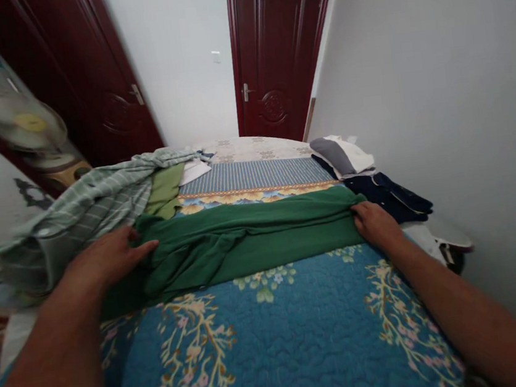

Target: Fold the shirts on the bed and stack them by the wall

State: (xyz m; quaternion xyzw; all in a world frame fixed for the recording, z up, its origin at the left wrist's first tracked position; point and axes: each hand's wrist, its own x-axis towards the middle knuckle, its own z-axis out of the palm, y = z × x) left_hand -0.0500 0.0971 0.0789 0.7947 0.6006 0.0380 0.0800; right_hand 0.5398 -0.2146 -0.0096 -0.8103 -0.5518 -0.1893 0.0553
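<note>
Cloth [267,233] of plain dark green, soft and creased, lay in the head view as a long strip across a blue quilted cover with a floral print [293,338]. The right hand [375,220] pinched the strip's right end between thumb and fingers. The left hand [113,253] was at the other end, its thumb set wide of the forefinger; whether its other fingers gripped the fabric, I could not tell. Beside the left hand sprawled a pale green checked garment with white lines [95,199], next to an olive-green piece of fabric [164,188]. Just beyond the right hand lay a folded navy garment [382,195], with a grey and white folded bundle [342,154] behind it. Beyond the strip ran a blue striped band of fabric [256,174], and farther off stood a dark red panelled door [280,42].
</note>
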